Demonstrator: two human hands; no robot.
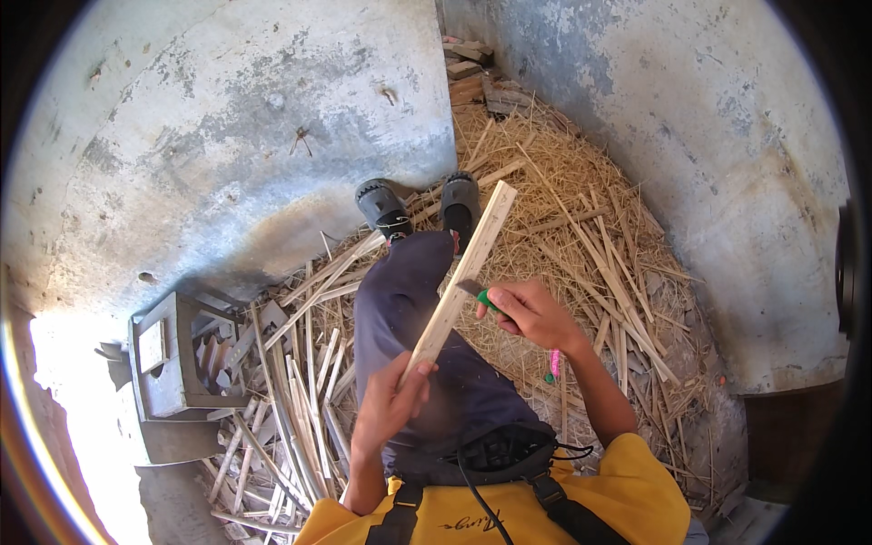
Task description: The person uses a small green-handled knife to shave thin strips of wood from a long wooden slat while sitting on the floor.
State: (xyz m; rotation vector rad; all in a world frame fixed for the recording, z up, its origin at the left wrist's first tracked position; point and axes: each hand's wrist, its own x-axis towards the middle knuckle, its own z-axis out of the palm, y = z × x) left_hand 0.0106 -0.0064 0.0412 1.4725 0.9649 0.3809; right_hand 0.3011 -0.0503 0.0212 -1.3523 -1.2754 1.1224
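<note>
A long, pale wooden strip (460,280) slants up and away over my lap. My left hand (392,397) is closed round its near end. In my right hand (530,313) is a knife (484,295) with a green handle, the fingers wrapped round it. Its short, dark blade lies against the right edge of the strip, about midway along. The far end of the strip reaches out past my knees, close to my shoes (460,202).
Wood shavings and straw (554,191) cover the floor ahead and right. Loose wooden sticks (304,409) lie piled at left beside a grey box-like frame (186,354) holding scraps. Weathered walls (227,136) (718,163) stand ahead and right. A small pink object (555,361) lies near my right forearm.
</note>
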